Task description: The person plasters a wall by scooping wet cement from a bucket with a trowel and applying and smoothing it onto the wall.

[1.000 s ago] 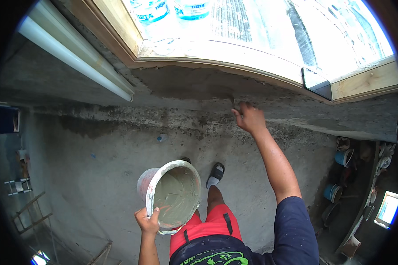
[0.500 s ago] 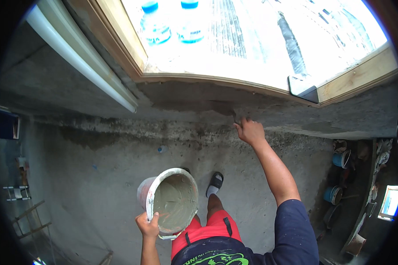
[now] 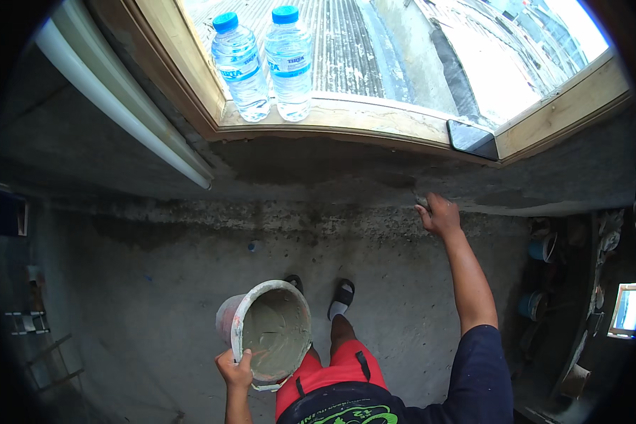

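My left hand (image 3: 234,367) grips the rim of a bucket (image 3: 227,316), tilted so that its mouth faces up toward me. Wet grey mortar (image 3: 275,328) coats its inside and lies in the bottom. My right hand (image 3: 442,214) is closed round the handle of a trowel (image 3: 421,201), held against or close to the wall under the window. The trowel's blade is dark and hard to tell from the wall. A darker, damp-looking patch of mortar (image 3: 297,164) spreads along the wall (image 3: 544,155) just below the wooden window frame (image 3: 346,133).
Two water bottles (image 3: 240,71) with blue caps and a phone (image 3: 473,139) stand or lie on the window sill. Pale pipes (image 3: 120,99) lean at the left. More buckets (image 3: 540,247) sit along the right side. A ladder-like frame (image 3: 53,360) is at lower left.
My right hand has moved right along the wall with the trowel. The bucket has shifted slightly left and down. The window scene has become less glaring.
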